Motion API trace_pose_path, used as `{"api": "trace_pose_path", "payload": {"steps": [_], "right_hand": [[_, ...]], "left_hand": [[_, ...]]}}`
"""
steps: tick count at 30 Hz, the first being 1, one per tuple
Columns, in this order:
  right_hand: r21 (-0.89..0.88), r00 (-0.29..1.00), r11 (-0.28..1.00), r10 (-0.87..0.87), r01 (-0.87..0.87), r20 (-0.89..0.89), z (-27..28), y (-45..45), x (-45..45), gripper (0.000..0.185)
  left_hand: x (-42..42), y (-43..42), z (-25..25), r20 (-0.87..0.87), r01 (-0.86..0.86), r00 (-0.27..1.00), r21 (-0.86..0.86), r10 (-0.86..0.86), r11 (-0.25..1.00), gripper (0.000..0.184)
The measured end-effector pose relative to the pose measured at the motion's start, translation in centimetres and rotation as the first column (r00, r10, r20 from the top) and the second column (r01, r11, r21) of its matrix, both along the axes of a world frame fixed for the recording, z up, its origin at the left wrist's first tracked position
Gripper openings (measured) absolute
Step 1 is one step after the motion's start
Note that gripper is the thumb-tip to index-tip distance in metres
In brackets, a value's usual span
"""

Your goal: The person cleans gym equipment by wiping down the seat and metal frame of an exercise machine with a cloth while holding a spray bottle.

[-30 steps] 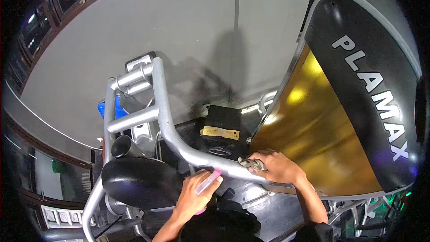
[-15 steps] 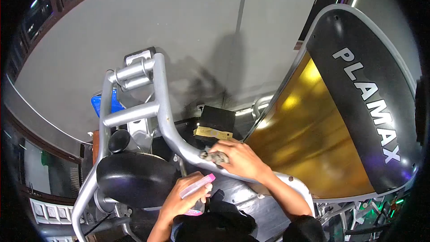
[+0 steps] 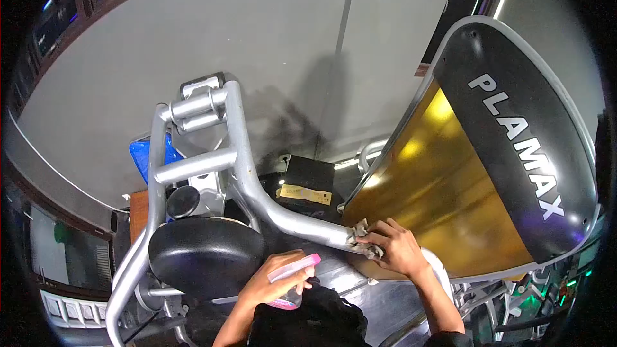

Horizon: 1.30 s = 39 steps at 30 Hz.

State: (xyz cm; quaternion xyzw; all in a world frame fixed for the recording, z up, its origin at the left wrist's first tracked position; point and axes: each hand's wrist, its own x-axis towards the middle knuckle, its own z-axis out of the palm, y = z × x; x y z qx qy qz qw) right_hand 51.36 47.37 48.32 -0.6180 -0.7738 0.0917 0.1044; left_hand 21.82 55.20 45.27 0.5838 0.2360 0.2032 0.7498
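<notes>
My left hand (image 3: 277, 281) is wrapped round a clear spray bottle (image 3: 287, 298) with a pink nozzle, low in the middle, just right of a round black pad (image 3: 205, 256). Further right, my right hand (image 3: 396, 248) holds a crumpled grey cloth (image 3: 366, 241) against a silver curved tube (image 3: 292, 223). The tube belongs to a machine frame that rises at the left. My right fingers are bent over the cloth, and part of the tube beneath is hidden.
A gold and black panel (image 3: 437, 186) lettered PLAMAX stands at the right. Behind the tube sits a black box (image 3: 309, 172) with a yellow label. A blue object (image 3: 143, 155) shows behind the frame, before a grey wall (image 3: 257, 26). More metal frames lie lower right.
My right hand with the cloth slid left along the tube, then back right. My left hand still holds the bottle, slightly shifted. The camera view has moved a little.
</notes>
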Motion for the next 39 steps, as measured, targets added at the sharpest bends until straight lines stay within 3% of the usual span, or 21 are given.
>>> {"api": "trace_pose_path", "payload": {"steps": [5, 8, 10, 14, 16, 17, 19, 20, 23, 26, 28, 33, 39], "right_hand": [[0.286, 0.988, 0.946, 0.153, -0.155, 0.028, -1.8, 3.6, -4.2, 0.039], [0.305, 0.988, 0.941, 0.156, -0.148, -0.001, -2.2, 5.1, -7.3, 0.036], [0.325, 0.982, 0.928, 0.151, -0.18, 0.114, -2.0, 5.4, -8.4, 0.034], [0.273, 0.964, 0.936, 0.168, -0.222, 0.208, -2.0, 4.0, -6.9, 0.041], [0.198, 0.935, 0.944, 0.198, -0.262, 0.294, -0.8, 2.5, -5.4, 0.044], [0.118, 0.899, 0.95, 0.228, -0.29, 0.374, -0.4, 1.7, -4.5, 0.048], [0.086, 0.862, 0.947, 0.242, -0.31, 0.446, -0.5, 0.7, -3.3, 0.047], [0.066, 0.864, 0.956, 0.227, -0.285, 0.449, -0.5, 0.2, -3.0, 0.046], [0.029, 0.822, 0.952, 0.248, -0.306, 0.513, -0.9, 0.4, -2.9, 0.039], [0.139, 0.859, 0.912, 0.302, -0.387, 0.414, -1.6, 1.8, -4.9, 0.026], [0.21, 0.862, 0.888, 0.301, -0.409, 0.407, -3.0, 3.4, -6.8, 0.029], [0.312, 0.9, 0.875, 0.257, -0.371, 0.353, -3.7, 4.6, -9.8, 0.027], [0.188, 0.86, 0.893, 0.309, -0.409, 0.406, -2.5, 1.3, -6.1, 0.025]], "left_hand": [[-0.2, 0.0, -0.2, 0.0, 0.03, 1.0, 0.032, -0.03, 0.999, 0.031], [-0.6, -0.1, -0.2, 0.008, 0.032, 0.999, 0.039, -0.032, 0.999, 0.036], [-0.9, -0.4, -0.2, 0.018, 0.011, 1.0, 0.015, -0.011, 1.0, 0.038], [-1.4, -1.2, -0.4, 0.09, -0.06, 0.994, 0.022, 0.058, 0.998, 0.039], [-2.0, -1.6, -1.9, 0.153, -0.105, 0.986, 0.237, 0.069, 0.966, 0.04], [-2.2, -1.8, -2.1, 0.158, -0.11, 0.985, 0.233, 0.074, 0.966, 0.04], [-2.3, -2.1, -1.9, 0.203, -0.197, 0.967, 0.198, 0.156, 0.96, 0.03], [-2.3, -3.1, -1.4, 0.205, -0.256, 0.947, 0.016, 0.247, 0.967, 0.032], [-2.3, -3.9, -2.2, 0.182, -0.371, 0.905, -0.106, 0.384, 0.923, 0.042], [-2.4, -4.7, -2.3, 0.19, -0.434, 0.87, -0.144, 0.455, 0.889, 0.044], [-2.6, -5.2, -2.1, 0.165, -0.477, 0.844, -0.204, 0.51, 0.855, 0.041], [-3.7, -5.5, -2.0, 0.155, -0.479, 0.847, -0.193, 0.508, 0.857, 0.042], [-3.9, -5.3, -0.8, 0.043, -0.476, 0.873, -0.128, 0.485, 0.87, 0.041]]}}
